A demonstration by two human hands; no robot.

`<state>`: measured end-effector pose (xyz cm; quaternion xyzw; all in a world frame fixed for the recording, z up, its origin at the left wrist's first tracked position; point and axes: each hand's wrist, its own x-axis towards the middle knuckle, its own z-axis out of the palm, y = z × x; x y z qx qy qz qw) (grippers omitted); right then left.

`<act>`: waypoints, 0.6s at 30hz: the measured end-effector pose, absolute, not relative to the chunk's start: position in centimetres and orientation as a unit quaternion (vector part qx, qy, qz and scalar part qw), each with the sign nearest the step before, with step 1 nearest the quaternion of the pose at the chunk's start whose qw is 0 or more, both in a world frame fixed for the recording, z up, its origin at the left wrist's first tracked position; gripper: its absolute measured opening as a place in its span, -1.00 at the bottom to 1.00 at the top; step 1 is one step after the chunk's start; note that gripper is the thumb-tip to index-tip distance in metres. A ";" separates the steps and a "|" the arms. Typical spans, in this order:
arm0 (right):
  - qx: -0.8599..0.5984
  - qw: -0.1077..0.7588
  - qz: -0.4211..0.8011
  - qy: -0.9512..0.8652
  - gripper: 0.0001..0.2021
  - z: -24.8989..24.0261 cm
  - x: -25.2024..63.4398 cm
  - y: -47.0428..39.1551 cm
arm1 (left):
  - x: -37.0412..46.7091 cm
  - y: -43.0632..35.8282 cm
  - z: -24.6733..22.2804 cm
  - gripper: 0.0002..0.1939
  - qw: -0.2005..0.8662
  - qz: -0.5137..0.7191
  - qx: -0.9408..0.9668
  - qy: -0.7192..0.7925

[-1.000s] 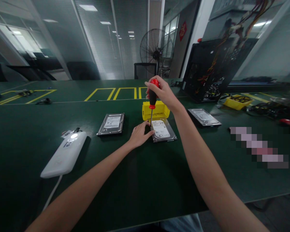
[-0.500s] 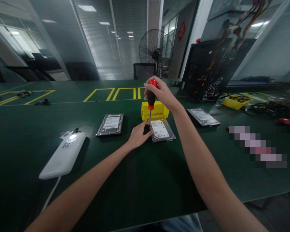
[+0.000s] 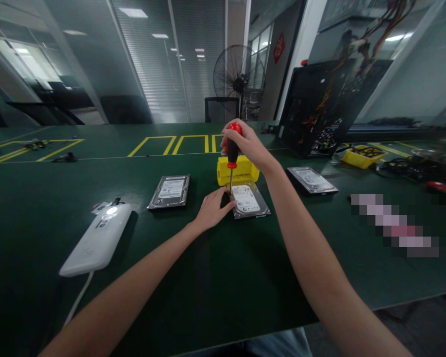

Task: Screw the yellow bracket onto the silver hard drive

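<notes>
Right hand point(image 3: 243, 141) at frame centre: fingers wrapped round the handle of a red-and-black screwdriver point(image 3: 232, 149), closed on it. Shaft near upright, tip down at the left edge of the middle hard drive point(image 3: 250, 202); can't tell from my view if it's seated in a screw. Left hand point(image 3: 211, 208): palm down, thumb and forefinger part open with a gap between, thumb on the drive's left edge, forefinger beside the shaft. Can't tell if it pinches anything small at the tip

Middle hard drive lies flat, label up, just right of frame centre on the green table point(image 3: 193, 307). Yellow bin point(image 3: 241, 170) right behind it. Left hard drive point(image 3: 171, 192) label up, left of centre; right hard drive point(image 3: 312, 179) right of centre, under the open computer case point(image 3: 305, 109) at upper right. White power bank point(image 3: 96, 243) with cable at lower left, light showing on its top
</notes>
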<state>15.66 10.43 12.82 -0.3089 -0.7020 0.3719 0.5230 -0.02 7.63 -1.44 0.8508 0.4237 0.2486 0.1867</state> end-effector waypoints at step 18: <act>-0.328 0.527 0.354 -0.699 -0.51 12.5 14.8 10.4 | 0.1 7.7 -1.2 -0.54 0.196 0.258 0.842 0.431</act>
